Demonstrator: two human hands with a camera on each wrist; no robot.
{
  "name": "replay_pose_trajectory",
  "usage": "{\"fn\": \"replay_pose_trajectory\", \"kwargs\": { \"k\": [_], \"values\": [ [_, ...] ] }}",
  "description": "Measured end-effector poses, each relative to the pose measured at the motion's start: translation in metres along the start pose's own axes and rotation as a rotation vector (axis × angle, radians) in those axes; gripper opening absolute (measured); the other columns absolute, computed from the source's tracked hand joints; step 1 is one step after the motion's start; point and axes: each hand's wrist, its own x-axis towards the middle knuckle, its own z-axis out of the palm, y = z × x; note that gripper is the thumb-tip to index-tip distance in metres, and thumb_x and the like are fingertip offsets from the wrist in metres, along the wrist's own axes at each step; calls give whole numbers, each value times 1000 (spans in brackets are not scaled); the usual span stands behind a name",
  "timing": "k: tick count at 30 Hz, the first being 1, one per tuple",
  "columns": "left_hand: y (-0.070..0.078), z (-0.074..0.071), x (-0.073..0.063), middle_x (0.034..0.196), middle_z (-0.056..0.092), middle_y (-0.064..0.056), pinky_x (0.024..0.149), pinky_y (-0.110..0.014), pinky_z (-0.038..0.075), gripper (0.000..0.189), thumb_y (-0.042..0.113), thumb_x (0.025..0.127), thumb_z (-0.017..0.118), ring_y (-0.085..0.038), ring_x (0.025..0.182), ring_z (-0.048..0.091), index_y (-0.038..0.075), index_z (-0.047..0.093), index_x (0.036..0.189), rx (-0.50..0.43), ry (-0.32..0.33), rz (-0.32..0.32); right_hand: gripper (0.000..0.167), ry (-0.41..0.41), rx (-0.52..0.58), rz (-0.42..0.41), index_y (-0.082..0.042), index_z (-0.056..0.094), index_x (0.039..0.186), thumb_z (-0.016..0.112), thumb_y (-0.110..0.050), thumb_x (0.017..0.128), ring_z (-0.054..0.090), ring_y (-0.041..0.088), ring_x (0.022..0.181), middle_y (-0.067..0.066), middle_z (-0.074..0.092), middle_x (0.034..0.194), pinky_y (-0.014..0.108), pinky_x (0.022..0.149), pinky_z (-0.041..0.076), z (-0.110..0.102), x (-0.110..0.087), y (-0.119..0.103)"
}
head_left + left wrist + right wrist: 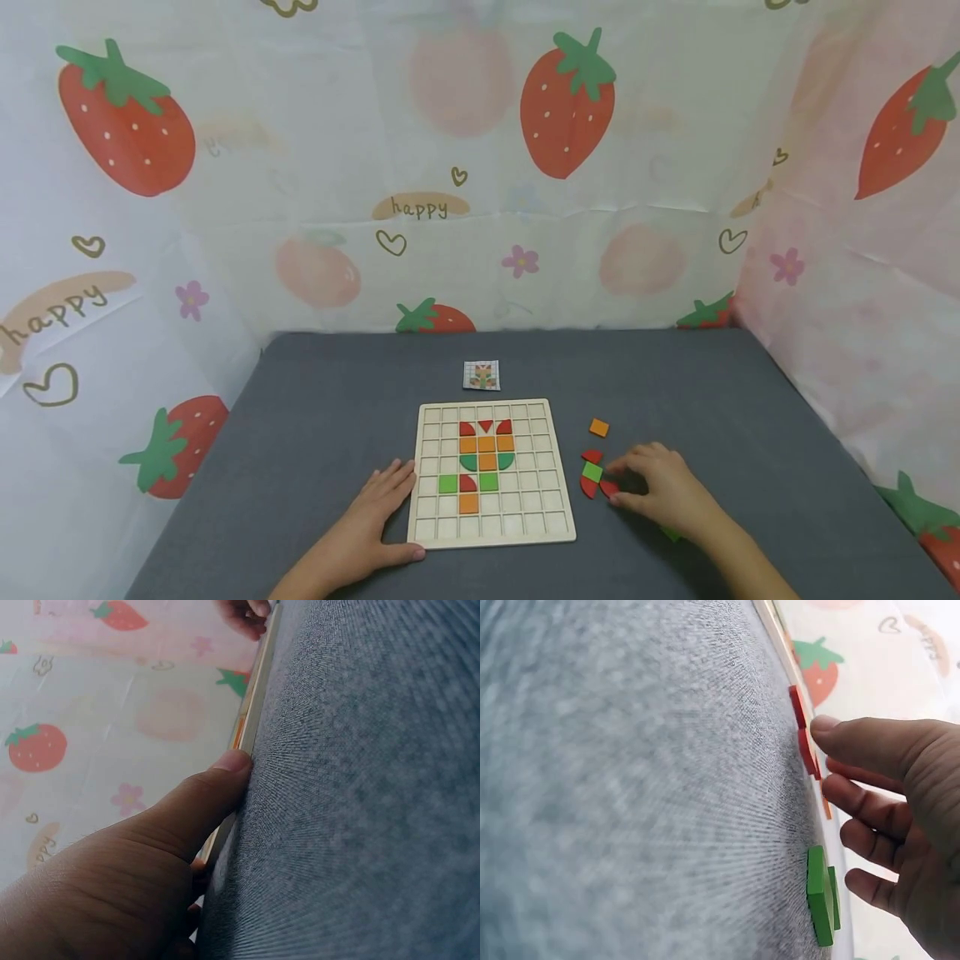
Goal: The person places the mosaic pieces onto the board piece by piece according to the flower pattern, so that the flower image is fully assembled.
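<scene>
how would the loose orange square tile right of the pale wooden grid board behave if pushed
The orange square tile lies flat and low, so it probably won't roll or tip. Its straight edges suggest it's stiff. The grey textured tabletop may add drag.

From the centre of the head view, you are showing a bare left hand [367,525] at seven o'clock and a bare right hand [663,487] between four and five. Your right fingers [874,810] are showing rounded tips and creased joints.
</scene>
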Motion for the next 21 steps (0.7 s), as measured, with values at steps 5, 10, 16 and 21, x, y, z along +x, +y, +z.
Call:
{"fn": "replay_pose_trajectory", "kwargs": {
  "k": [5,10,16,21],
  "values": [
    [0,0,-1,169,25,-10,128,-57,9,112,67,78,78,-34,158,13,3,35,159,-10,3,3,29,-22,-16,-25,-26,78,106,88,-32,80,56,13,98,-16,67,104,45,88,47,1,-1,2],
    [0,-1,-2,169,25,-9,127,-56,8,111,66,78,79,-34,159,13,3,35,159,-24,1,4,28,-49,-21,-45,-28,77,108,87,-32,81,56,12,98,-17,66,102,46,88,48,1,-1,4],
    [0,-1,-2,170,25,-8,127,-58,9,111,66,79,78,-34,159,13,4,34,160,-19,-7,2,27,-63,-13,-88,-28,77,107,87,-29,82,56,11,97,-19,65,100,46,88,48,0,-1,7],
    [0,-1,-1,170,25,-9,128,-58,9,111,66,78,78,-34,159,13,4,35,159,-20,-6,1,28,-56,-34,-140,-26,78,108,87,-30,82,56,7,95,-21,64,94,46,87,48,1,0,7]
  ]
}}
